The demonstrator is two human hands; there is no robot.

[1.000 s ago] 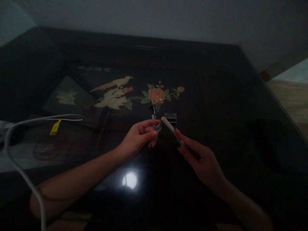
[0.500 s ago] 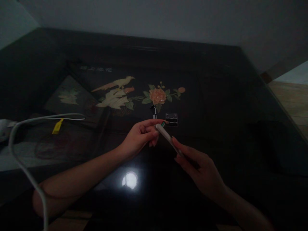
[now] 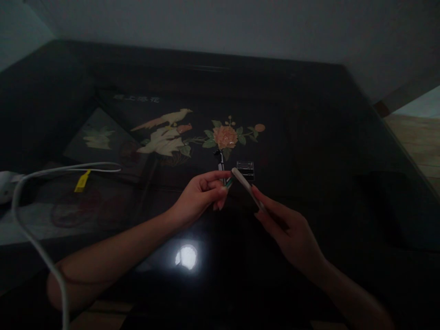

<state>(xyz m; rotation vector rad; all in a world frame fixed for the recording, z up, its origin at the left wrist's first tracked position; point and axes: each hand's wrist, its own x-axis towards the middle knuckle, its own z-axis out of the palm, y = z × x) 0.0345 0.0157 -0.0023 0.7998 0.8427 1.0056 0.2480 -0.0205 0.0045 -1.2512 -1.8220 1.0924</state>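
My left hand (image 3: 201, 196) pinches a small green and white piece (image 3: 228, 183) between thumb and fingertips over a dark glossy table (image 3: 309, 137). My right hand (image 3: 288, 229) grips a slim white stick-like object (image 3: 245, 187) that points up and left, its tip close beside the small piece. Just beyond the tip, a small clear plastic box (image 3: 245, 168) lies on the table, with a small dark and white item (image 3: 219, 159) to its left.
The table top bears an inlaid picture of birds (image 3: 165, 133) and a flower (image 3: 224, 136). A white cable (image 3: 37, 238) with a yellow tag (image 3: 81, 180) loops in from the left. A lamp's reflection (image 3: 186, 256) glares near me. Wooden floor (image 3: 417, 142) shows at the right.
My right hand drew the white stick left against the small piece half a second ago, then moved it back right and slightly up. My left hand stayed nearly still.
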